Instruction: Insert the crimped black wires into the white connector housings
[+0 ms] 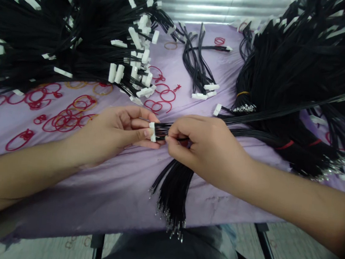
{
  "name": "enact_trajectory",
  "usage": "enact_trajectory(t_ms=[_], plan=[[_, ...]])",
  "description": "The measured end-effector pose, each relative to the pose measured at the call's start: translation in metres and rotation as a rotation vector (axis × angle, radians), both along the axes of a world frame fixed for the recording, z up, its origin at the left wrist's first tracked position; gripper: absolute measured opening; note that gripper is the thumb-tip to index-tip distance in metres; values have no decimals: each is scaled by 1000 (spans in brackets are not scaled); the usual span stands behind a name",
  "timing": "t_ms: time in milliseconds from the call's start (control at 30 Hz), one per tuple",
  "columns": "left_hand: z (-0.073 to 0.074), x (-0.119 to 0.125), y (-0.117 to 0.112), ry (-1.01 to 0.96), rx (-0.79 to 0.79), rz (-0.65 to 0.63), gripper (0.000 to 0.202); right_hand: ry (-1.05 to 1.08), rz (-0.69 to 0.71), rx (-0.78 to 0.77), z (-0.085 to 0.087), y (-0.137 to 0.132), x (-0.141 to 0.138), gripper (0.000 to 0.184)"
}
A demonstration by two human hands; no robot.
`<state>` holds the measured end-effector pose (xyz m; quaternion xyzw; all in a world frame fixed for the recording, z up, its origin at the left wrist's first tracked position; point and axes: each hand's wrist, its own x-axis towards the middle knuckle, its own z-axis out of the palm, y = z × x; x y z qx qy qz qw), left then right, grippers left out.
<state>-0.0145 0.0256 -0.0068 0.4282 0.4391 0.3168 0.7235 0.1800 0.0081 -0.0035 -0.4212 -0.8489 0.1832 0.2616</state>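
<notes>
A white plug connector (152, 132) sits pinched between the thumb and fingers of my left hand (124, 127). Black wires (161, 131) run from its right side toward my right hand (203, 142), whose thumb and forefinger are closed on a wire close to the connector. The wire tip in that pinch is too small to make out. Beneath my right hand, a bundle of loose black wires (176, 191) hangs over the table's front edge, with bare metal terminals at the lower ends.
A big heap of black cables with white connectors (78, 27) fills the left back. Another wire pile (294, 72) covers the right. Several cables (194, 62) lie between them. Red rubber bands (67, 115) are scattered on the purple cloth (98, 204). A chair armrest (266, 252) stands below.
</notes>
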Motion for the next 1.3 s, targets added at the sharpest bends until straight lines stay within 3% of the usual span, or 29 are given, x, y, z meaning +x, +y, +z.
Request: enact_trajectory(t_ms=[433, 700, 1067, 1167, 1300], plan=[[6, 0, -2, 5, -4, -31, 15, 10, -5, -48, 3, 1, 0, 11], [0, 1, 0, 6, 10, -1, 20, -10, 12, -23, -1, 4, 0, 13], [-3, -1, 0, 5, 37, -61, 18, -133, 62, -32, -2, 2, -9, 18], [-3, -1, 0, -1, 27, -57, 20, -227, 94, 46, -1, 1, -7, 18], [1, -1, -5, -62, 106, -7, 18, -214, 161, 333, 10, -3, 2, 28]])
